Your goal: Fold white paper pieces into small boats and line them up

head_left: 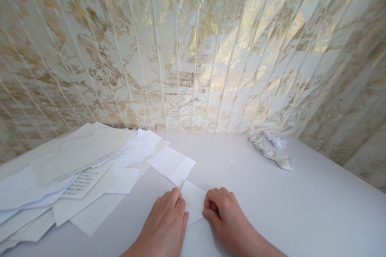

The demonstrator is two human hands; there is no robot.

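A small sheet of white paper (pixel 193 198) lies on the table between my hands, with a crease or edge running across its lower part. My left hand (pixel 167 219) rests along the paper's left side, fingers bent and thumb lying against the sheet; its fingertips are hidden. On the right edge, my right hand (pixel 224 211) has its fingers curled in towards the thumb, pinching the paper. Just beyond the sheet, a separate white paper square (pixel 173 164) lies flat, its near corner close to the sheet's top corner.
A spread pile of white papers (pixel 87 152), some printed, covers the left of the white table (pixel 313 209). Several small folded paper pieces (pixel 269 150) sit at the back right, with a tiny scrap (pixel 230 161) nearer. A patterned curtain (pixel 193 48) hangs behind the table.
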